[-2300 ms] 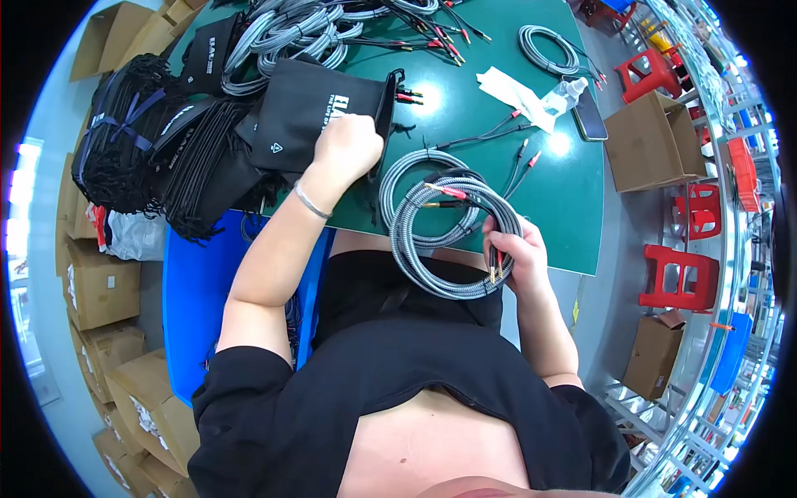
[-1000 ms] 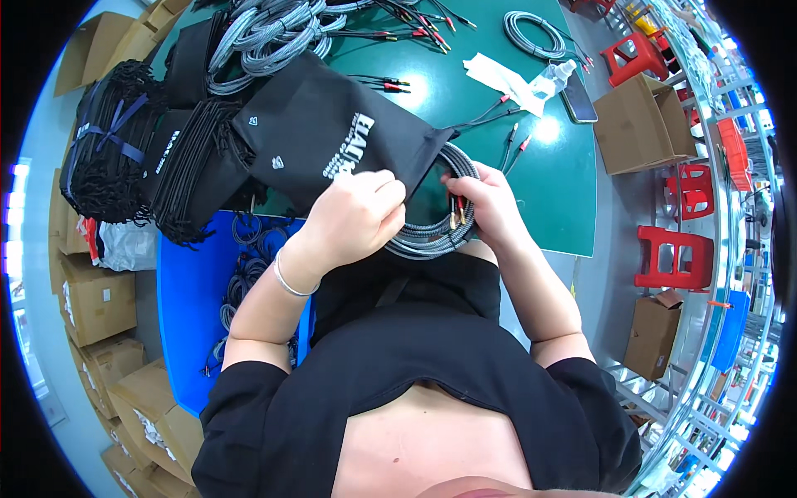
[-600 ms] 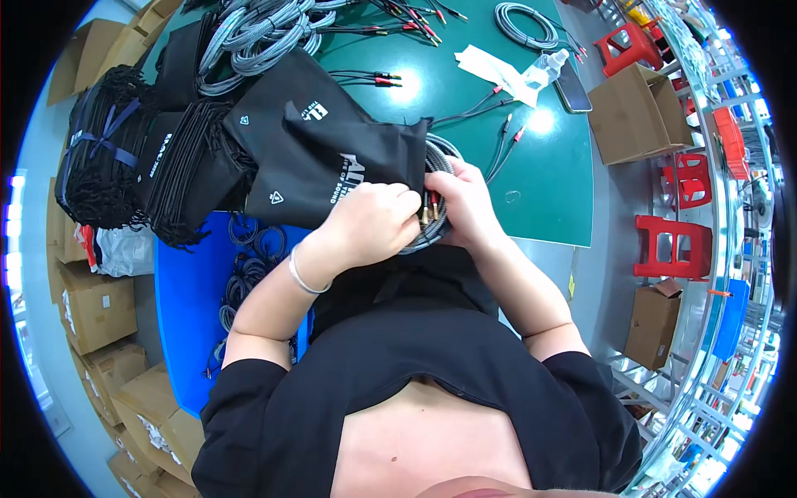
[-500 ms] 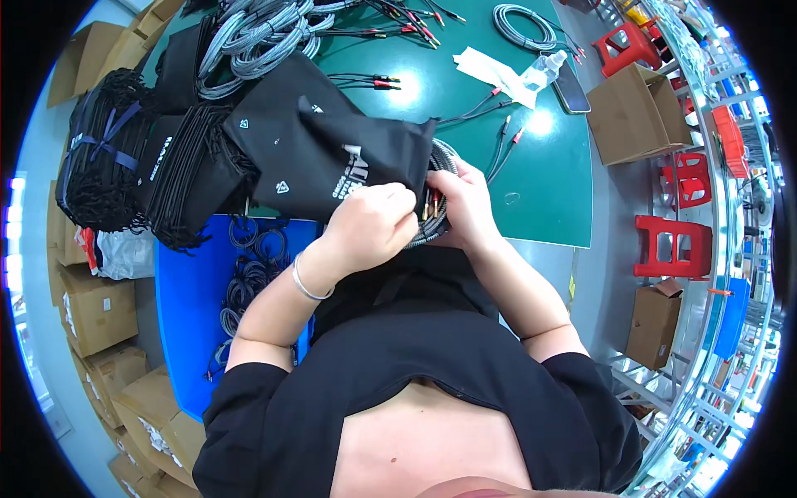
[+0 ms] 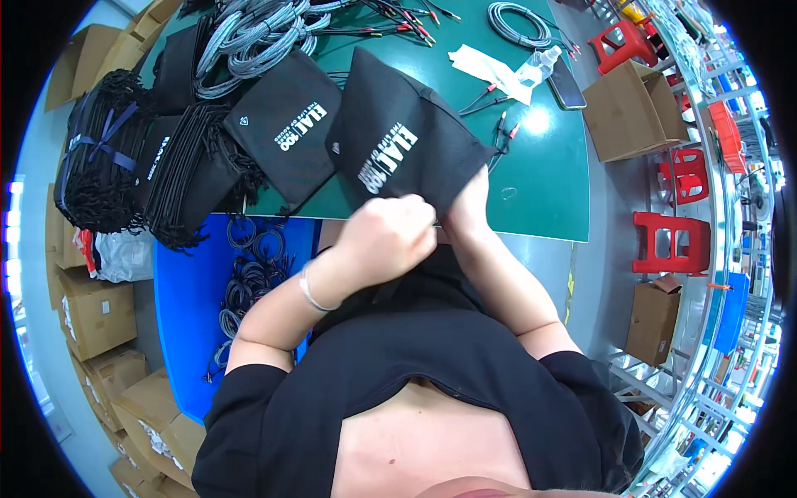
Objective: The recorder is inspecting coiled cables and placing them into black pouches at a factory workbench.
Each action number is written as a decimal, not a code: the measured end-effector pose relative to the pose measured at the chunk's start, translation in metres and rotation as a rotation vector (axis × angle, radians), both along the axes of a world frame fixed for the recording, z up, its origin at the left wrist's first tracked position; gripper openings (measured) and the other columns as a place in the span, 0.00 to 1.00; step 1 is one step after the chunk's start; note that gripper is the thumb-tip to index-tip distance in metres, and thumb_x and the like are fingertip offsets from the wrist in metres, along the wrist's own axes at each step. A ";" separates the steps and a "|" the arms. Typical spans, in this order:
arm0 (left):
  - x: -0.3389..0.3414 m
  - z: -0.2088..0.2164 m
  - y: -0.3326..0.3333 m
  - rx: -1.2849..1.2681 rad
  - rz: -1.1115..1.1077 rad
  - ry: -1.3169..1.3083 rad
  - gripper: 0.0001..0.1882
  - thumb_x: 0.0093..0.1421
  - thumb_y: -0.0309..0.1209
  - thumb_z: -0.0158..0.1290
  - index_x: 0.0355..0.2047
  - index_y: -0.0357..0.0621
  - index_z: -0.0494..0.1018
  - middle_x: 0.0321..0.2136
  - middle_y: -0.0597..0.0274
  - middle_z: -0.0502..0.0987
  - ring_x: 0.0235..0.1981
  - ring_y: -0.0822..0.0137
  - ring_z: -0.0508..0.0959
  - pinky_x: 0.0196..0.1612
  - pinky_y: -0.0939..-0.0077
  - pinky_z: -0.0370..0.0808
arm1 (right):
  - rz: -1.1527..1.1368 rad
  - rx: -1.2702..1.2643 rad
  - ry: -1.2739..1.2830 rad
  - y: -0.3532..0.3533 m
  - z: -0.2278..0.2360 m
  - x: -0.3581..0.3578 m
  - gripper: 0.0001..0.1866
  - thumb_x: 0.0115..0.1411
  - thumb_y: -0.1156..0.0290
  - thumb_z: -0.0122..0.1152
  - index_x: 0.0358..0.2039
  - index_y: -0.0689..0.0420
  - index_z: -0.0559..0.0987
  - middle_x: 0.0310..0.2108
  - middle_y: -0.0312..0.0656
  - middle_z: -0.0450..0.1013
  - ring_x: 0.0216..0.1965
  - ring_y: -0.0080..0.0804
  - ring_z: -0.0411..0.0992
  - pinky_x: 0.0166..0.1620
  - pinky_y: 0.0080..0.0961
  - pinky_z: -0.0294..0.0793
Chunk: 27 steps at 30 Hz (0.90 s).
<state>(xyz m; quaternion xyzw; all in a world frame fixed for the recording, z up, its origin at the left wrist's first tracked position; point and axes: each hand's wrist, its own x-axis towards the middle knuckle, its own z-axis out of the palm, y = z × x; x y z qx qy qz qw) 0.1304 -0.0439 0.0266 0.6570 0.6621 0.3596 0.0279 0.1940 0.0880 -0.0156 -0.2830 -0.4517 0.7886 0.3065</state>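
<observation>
The left hand point(image 5: 390, 236) is curled into a fist on the near mouth edge of a black fabric pouch point(image 5: 407, 153), its fingers closed on the cloth; the right hand point(image 5: 467, 207) sits just beside it, pushed under the same edge, and whether its fingers pinch the cloth or reach inside I cannot tell, since the pouch hides them; the pouch lies up and away from both hands on the green bench point(image 5: 540, 174), bulging as if filled, with a white printed label running aslant across its face.

To do this well, it seems wise to keep the mouth gathered evenly in both hands, hold the pouch flat against the bench so the contents do not slide out, and keep any loose plug ends clear of the opening; the red-tipped cable ends point(image 5: 502, 133) just beyond the right hand could snag.

To the left of the fingers lies a second black pouch point(image 5: 286, 137), flat, with white lettering and a small white mark; farther left a stack of empty pouches point(image 5: 187, 178) with fringed drawstrings, and a tied bundle point(image 5: 104, 162) bound by a dark blue strap; beyond, grey coiled cables point(image 5: 257, 33); below the left wrist a blue bin point(image 5: 187, 307) of dark cables; brown cardboard boxes point(image 5: 631, 112) stand off to the right and far left, plain-sided; a white sheet point(image 5: 490, 70) and a clear bottle point(image 5: 538, 65) lie far beyond the right hand.
</observation>
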 end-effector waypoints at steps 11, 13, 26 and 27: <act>-0.055 0.006 -0.012 -0.079 0.452 -0.007 0.07 0.54 0.29 0.56 0.25 0.43 0.68 0.22 0.57 0.71 0.27 0.51 0.75 0.31 0.60 0.74 | 0.399 0.924 -0.426 0.024 0.012 0.034 0.20 0.60 0.70 0.60 0.51 0.64 0.73 0.37 0.43 0.76 0.24 0.21 0.71 0.31 0.21 0.73; -0.044 -0.007 -0.021 -0.049 0.496 0.015 0.11 0.51 0.30 0.59 0.28 0.42 0.68 0.24 0.57 0.71 0.30 0.51 0.76 0.34 0.59 0.74 | 0.227 1.077 -0.349 0.024 0.014 0.048 0.21 0.59 0.72 0.61 0.52 0.62 0.73 0.40 0.43 0.76 0.23 0.22 0.71 0.31 0.20 0.73; -0.084 0.036 -0.029 -0.071 0.705 -0.189 0.09 0.61 0.29 0.48 0.30 0.33 0.69 0.24 0.43 0.76 0.28 0.43 0.77 0.32 0.57 0.75 | 0.296 1.505 -0.439 0.095 0.087 -0.031 0.07 0.58 0.71 0.60 0.35 0.61 0.79 0.29 0.47 0.75 0.33 0.44 0.75 0.36 0.34 0.72; -0.095 0.053 -0.032 0.125 0.608 -0.297 0.09 0.65 0.28 0.45 0.32 0.33 0.69 0.25 0.46 0.77 0.26 0.50 0.79 0.29 0.63 0.73 | 0.203 1.513 -0.368 0.093 0.109 -0.029 0.08 0.59 0.69 0.61 0.33 0.62 0.79 0.27 0.46 0.75 0.30 0.44 0.74 0.34 0.32 0.71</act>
